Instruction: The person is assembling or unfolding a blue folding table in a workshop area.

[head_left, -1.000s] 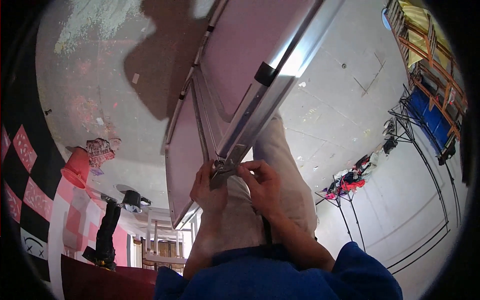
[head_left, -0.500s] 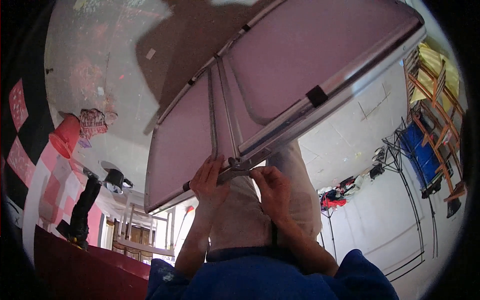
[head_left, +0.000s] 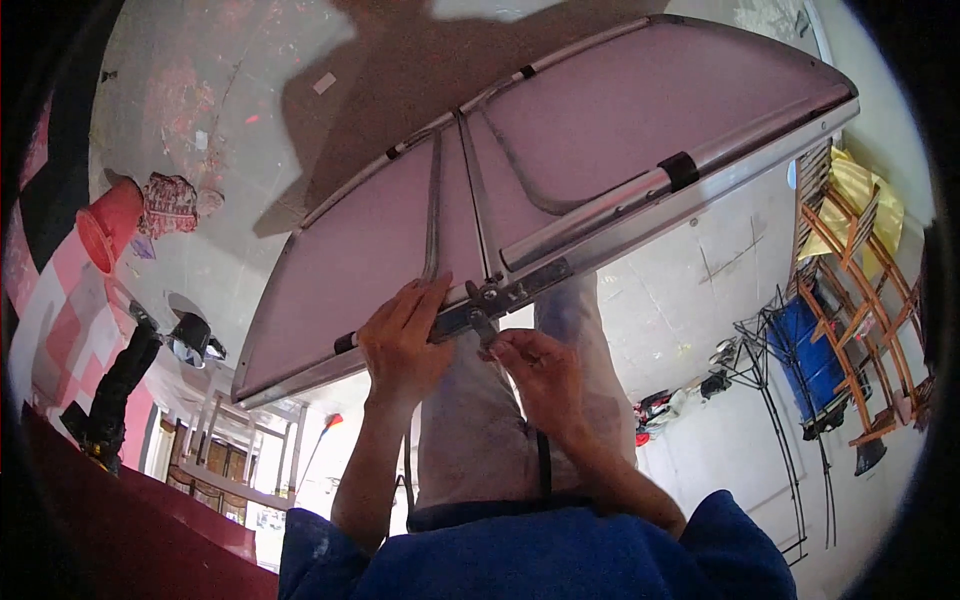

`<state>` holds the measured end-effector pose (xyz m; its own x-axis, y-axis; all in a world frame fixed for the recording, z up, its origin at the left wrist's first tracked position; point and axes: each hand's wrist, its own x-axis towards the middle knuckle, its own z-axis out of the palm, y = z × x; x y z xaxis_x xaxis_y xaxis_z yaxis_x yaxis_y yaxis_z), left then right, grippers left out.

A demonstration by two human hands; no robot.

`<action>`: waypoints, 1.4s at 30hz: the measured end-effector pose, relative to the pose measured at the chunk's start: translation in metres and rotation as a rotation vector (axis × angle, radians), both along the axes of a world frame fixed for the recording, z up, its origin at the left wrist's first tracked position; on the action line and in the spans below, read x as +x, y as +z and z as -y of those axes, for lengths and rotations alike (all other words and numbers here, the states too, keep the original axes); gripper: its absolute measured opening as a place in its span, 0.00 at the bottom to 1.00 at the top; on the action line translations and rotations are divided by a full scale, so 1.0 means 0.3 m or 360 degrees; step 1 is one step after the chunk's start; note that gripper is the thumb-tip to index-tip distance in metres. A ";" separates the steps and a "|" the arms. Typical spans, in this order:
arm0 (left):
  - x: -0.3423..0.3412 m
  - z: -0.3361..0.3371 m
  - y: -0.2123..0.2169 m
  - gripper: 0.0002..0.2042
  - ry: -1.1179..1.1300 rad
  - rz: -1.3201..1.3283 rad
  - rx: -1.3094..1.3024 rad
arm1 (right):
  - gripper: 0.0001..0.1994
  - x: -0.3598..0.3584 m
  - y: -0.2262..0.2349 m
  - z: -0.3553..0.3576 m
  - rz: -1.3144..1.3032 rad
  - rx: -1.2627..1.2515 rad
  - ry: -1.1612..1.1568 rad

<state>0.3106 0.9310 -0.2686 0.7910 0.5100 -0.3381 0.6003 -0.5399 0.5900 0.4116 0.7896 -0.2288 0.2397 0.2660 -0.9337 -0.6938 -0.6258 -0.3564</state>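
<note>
At far left a red bucket (head_left: 103, 222) lies on the paint-stained floor (head_left: 240, 120), with a black stand (head_left: 118, 378) below it. The folding table (head_left: 600, 130), pale pink underneath, stands on edge in front of the person's legs, its metal frame along the lower edge. The left hand (head_left: 403, 345) is wrapped over that edge beside the centre hinge (head_left: 490, 298). The right hand (head_left: 540, 375), just right of it, pinches the latch under the hinge. The hands are close but not touching. Further right stand a wooden rack (head_left: 850, 290) and a blue bin (head_left: 812, 350).
</note>
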 end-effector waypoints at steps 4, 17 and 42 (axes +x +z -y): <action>0.010 -0.071 -0.004 0.26 0.0019 -0.0003 -0.0016 | 0.08 -0.066 -0.011 -0.084 0.0090 0.0284 -0.0436; -0.039 -0.239 0.019 0.43 -0.0288 0.0288 -0.0188 | 0.09 0.064 0.024 -0.199 0.0176 0.0181 0.0370; -0.023 -0.256 -0.019 0.19 -0.0577 0.0417 -0.0274 | 0.11 0.814 -0.150 -0.302 0.2405 0.0342 0.1811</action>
<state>0.3038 1.0077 -0.2744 0.9774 0.1395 -0.1589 0.2104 -0.5682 0.7955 0.6559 0.8800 -0.2738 0.3605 0.9297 -0.0753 0.8785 -0.3655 -0.3076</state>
